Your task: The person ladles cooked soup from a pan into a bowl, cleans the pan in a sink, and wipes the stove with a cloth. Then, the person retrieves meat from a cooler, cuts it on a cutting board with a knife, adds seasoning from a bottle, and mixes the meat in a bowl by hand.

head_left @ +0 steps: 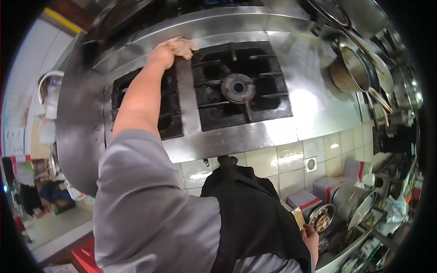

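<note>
The left hand (161, 57) reaches to the rear edge of the stove (227, 139), closed over a bunched, pale cloth (182, 47); the fingertips are partly hidden, so how tightly they grip I cannot tell. The cloth lies at the rear end of the metal strip (188, 95) between the two grates, its right side just at the rear left corner of the right grate (248, 111). The right hand (311, 237) is low, well apart from the stove's front edge, its fingers bent and seemingly closed on the lower end of a flat tan piece (298, 217) — what that is, I cannot make out — near a bowl (333, 210) of food pieces. Wiping of the stove seems under way rather than finished. The strip and the front edge look fairly bright, as does the plain metal to the right of the right grate, though glare there could hide smears. Both grates are in place and look dark, and the burner (238, 88) looks stained — so those parts, if they are to be cleaned, look still undone. The left grate (171, 123) is partly behind the forearm, and its state is harder to judge. A pot (341, 75) stands towards the stove's right edge.
</note>
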The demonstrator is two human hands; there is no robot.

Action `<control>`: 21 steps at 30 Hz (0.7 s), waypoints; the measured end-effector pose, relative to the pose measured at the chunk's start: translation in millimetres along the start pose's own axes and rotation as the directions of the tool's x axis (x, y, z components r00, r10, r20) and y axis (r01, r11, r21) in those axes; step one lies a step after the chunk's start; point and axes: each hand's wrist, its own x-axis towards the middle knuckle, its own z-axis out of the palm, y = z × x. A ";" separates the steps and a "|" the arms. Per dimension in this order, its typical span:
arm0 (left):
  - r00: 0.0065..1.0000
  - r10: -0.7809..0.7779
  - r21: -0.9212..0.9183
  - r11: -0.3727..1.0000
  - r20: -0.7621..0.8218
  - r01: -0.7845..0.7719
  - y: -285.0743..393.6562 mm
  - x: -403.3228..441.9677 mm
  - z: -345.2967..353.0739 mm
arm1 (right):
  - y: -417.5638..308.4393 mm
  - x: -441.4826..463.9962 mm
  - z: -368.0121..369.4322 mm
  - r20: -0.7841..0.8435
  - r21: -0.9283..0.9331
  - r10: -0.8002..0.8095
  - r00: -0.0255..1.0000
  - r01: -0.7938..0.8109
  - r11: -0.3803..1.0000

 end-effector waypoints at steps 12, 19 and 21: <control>0.984 -0.133 0.279 0.956 0.122 0.094 -274.9 -90.7 60.0 | -70.3 27.1 9.4 0.301 -0.054 -0.071 0.951 0.091 0.994; 0.980 -0.090 0.216 0.975 0.179 0.050 -236.5 -290.9 57.8 | -99.2 70.1 28.5 0.300 0.009 -0.235 0.924 0.243 0.970; 0.968 -0.160 0.146 0.980 0.196 0.133 -214.9 -335.5 65.3 | -85.0 87.7 34.0 0.285 -0.023 -0.239 0.928 0.256 0.966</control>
